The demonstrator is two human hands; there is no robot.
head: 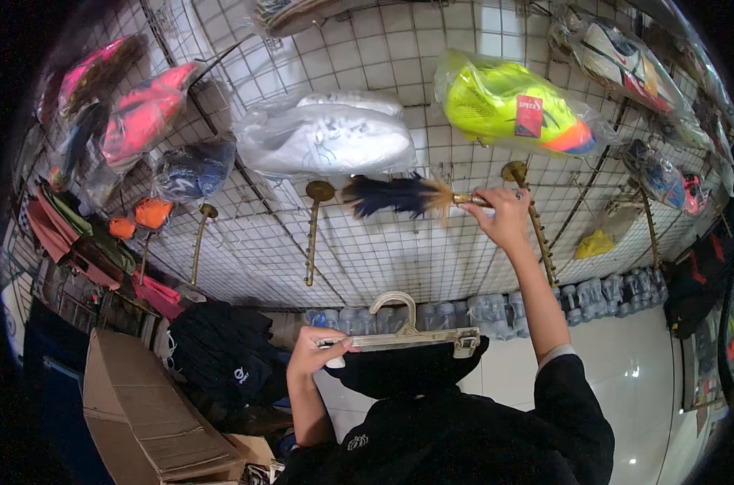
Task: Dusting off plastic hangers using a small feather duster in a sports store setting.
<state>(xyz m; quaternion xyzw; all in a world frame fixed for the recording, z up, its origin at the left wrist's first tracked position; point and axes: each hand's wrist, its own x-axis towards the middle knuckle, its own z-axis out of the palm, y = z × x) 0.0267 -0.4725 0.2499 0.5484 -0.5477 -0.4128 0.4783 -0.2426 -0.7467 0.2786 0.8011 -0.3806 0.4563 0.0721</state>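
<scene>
My right hand (504,213) grips the handle of a feather duster (403,195), whose dark and tan feathers point left in front of the wire grid. Just above the feathers hang white shoes (330,142) in clear plastic, and a yellow-green shoe (506,106) with a red tag hangs above my right hand. Lower down, my left hand (318,351) is closed on the left end of a pale plastic clip hanger (403,336). Black cloth (403,368) hangs from the hanger.
Metal display arms (312,236) with studs stick out from the wire grid (373,248). Wrapped dumbbells (591,300) line its foot. A cardboard box (154,412) and dark clothing (227,357) are at lower left. Pink shoes (148,115) in plastic hang at upper left.
</scene>
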